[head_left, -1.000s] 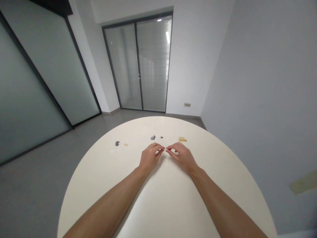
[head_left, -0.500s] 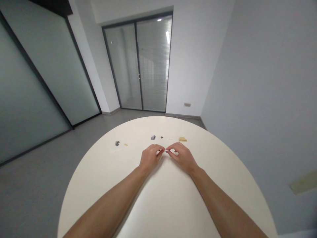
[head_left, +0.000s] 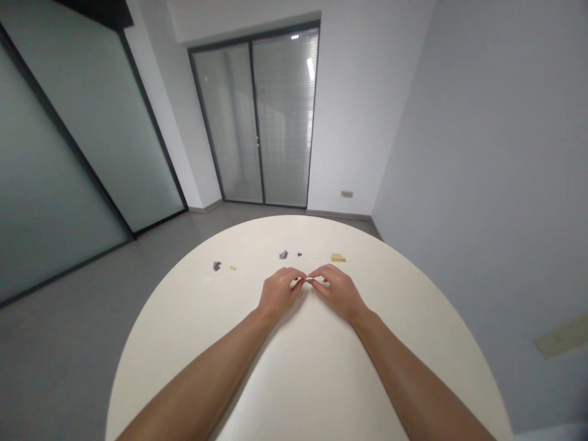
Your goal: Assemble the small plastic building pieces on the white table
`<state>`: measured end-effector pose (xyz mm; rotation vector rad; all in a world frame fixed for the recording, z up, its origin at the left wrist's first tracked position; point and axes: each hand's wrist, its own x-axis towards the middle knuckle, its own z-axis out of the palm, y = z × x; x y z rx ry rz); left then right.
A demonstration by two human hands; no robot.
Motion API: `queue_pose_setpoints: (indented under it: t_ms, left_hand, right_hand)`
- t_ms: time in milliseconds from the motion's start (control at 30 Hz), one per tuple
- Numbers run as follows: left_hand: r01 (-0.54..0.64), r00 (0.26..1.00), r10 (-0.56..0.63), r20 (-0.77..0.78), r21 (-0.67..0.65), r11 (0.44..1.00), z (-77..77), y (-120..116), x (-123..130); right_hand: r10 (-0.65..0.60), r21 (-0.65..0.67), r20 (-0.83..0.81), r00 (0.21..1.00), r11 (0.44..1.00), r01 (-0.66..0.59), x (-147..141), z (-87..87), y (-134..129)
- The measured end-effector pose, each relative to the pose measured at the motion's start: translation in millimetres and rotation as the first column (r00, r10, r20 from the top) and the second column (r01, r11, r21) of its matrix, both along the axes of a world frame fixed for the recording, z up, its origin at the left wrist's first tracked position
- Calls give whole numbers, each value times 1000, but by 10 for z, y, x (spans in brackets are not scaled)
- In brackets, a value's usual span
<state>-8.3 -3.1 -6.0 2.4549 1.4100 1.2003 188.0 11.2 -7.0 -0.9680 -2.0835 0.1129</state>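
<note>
Over the middle of the round white table, my left hand and my right hand meet at the fingertips, each closed in a pinch. A tiny white piece shows between them; its kind is too small to make out. Just beyond the fingers lie a crumpled grey piece, a small dark bit, faint white scraps and flat yellowish strips. Off to the left are a dark grey crumpled piece, a small yellow strip and pale scraps.
The table's curved far edge runs beyond the scraps. Past it stand a glass door with blinds and a white wall with an outlet plate. Frosted panels are on the left, a plain wall on the right.
The fingertips have shifted very slightly, and the white piece between them shows more clearly. The things on the table lie as before.
</note>
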Motion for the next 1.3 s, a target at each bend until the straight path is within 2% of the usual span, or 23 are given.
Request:
queue_pose_setpoints:
  t_ms: [233,400,967,1300]
  left_hand:
    - [45,999,-45,2,67,997,31,-24,-3]
    - [30,1000,-30,-6,82,996,14,-13,-3]
    - [-9,1000,9,10,0,1000,-9,0,-1]
    - [41,999,-42,5,45,998,20,-26,-2]
  right_hand:
    - [-18,39,45,999,999,16,2,6,5]
    - [-1,59,54,999,998,-2,-3,26,-8]
    - [13,74,35,999,997,-16,-15,88,-54]
    - [11,109,65,998,994,-18,-10,89,-54]
